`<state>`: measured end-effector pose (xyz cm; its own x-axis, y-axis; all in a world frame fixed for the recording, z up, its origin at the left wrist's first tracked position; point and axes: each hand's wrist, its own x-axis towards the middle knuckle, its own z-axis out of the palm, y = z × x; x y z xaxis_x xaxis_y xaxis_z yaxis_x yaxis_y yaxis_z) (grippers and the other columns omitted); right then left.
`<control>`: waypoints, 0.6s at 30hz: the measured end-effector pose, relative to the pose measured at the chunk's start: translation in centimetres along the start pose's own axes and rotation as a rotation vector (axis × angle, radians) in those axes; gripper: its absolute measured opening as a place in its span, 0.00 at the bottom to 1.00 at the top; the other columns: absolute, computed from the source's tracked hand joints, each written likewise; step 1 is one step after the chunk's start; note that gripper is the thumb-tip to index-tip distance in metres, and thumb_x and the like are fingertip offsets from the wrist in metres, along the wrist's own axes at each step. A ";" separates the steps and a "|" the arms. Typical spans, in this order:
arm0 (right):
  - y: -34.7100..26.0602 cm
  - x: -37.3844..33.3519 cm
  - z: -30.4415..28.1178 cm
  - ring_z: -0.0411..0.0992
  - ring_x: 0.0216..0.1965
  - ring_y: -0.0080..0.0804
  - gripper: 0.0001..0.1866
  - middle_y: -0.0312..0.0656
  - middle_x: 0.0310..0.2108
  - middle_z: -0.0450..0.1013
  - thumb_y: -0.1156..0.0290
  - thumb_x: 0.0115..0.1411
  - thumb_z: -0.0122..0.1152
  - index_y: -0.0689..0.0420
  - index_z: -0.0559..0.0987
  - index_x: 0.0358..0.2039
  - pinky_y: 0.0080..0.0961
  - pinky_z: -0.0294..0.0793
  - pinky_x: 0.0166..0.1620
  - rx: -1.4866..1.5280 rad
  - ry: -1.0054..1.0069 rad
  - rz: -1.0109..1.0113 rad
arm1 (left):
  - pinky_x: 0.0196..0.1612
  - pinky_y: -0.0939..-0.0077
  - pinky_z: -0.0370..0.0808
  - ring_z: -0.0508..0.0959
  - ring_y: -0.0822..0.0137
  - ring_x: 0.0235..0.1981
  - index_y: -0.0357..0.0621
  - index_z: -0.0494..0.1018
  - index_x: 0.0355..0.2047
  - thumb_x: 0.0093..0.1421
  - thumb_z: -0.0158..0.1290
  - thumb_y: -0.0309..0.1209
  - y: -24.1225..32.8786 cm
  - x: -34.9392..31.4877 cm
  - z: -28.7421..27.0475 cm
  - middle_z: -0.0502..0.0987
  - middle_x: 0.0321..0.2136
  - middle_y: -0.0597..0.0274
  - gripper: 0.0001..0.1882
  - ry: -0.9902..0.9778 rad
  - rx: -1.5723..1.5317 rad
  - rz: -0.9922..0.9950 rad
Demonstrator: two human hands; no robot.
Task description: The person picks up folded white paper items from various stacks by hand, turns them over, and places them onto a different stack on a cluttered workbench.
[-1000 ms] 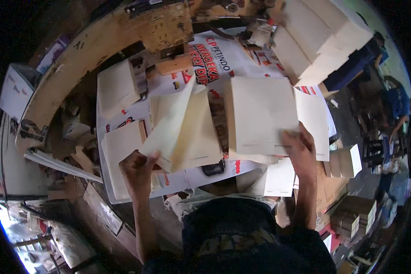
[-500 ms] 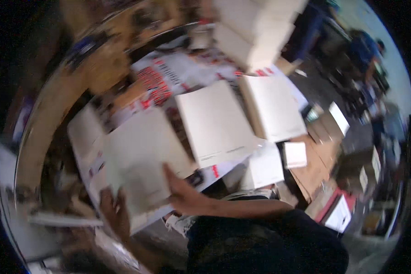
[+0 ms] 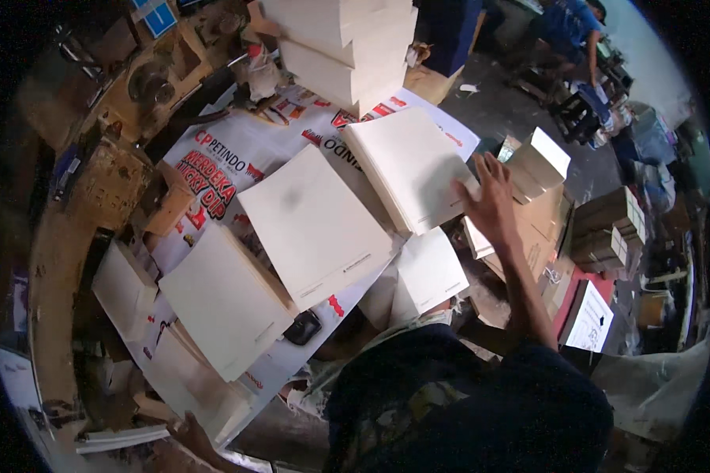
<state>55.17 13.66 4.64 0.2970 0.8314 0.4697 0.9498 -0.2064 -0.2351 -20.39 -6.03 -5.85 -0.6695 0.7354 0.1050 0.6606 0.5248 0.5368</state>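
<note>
Right grip moved rightward; fingers apart at rightmost paper stack; left grip closure unclear.

Dark navy shirt, short right sleeve, faded print; pale, frayed-edged legwear.

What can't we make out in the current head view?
Left hand: head view, dark and indistinct; contact unclear.
Lower-left paper stack: head view, partly covered by centre-left paper stack.
Tall paper pile: top cut off by head view's upper edge.
Co-worker: too small in head view; handwork unclear.
</note>
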 end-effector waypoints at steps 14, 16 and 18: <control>-1.4 0.3 -0.6 0.61 0.57 0.52 0.17 0.56 0.55 0.65 0.69 0.52 0.65 0.62 0.76 0.42 0.44 0.64 0.56 0.167 0.024 0.001 | 0.46 0.69 0.72 0.77 0.59 0.40 0.39 0.74 0.36 0.52 0.60 0.25 50.4 -13.9 12.3 0.77 0.35 0.55 0.12 -0.701 -0.214 1.095; -0.5 1.2 -0.9 0.67 0.52 0.43 0.16 0.54 0.49 0.70 0.69 0.55 0.64 0.63 0.75 0.42 0.38 0.66 0.53 0.276 0.025 -0.040 | 0.45 0.69 0.73 0.78 0.61 0.39 0.39 0.74 0.37 0.53 0.60 0.26 49.9 -13.3 12.7 0.78 0.35 0.55 0.12 -0.764 -0.130 1.079; 0.4 1.9 -1.1 0.71 0.44 0.33 0.15 0.49 0.43 0.73 0.70 0.58 0.62 0.62 0.74 0.44 0.29 0.68 0.49 0.765 -0.193 0.281 | 0.41 0.72 0.75 0.79 0.66 0.33 0.37 0.74 0.38 0.56 0.58 0.26 49.1 -12.0 11.9 0.79 0.31 0.54 0.11 -1.023 -0.448 0.807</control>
<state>56.20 14.61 6.43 0.4243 0.8894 0.1700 0.4936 -0.0698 -0.8669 24.13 15.99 9.30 0.5185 0.8542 -0.0385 0.4475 -0.2327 0.8635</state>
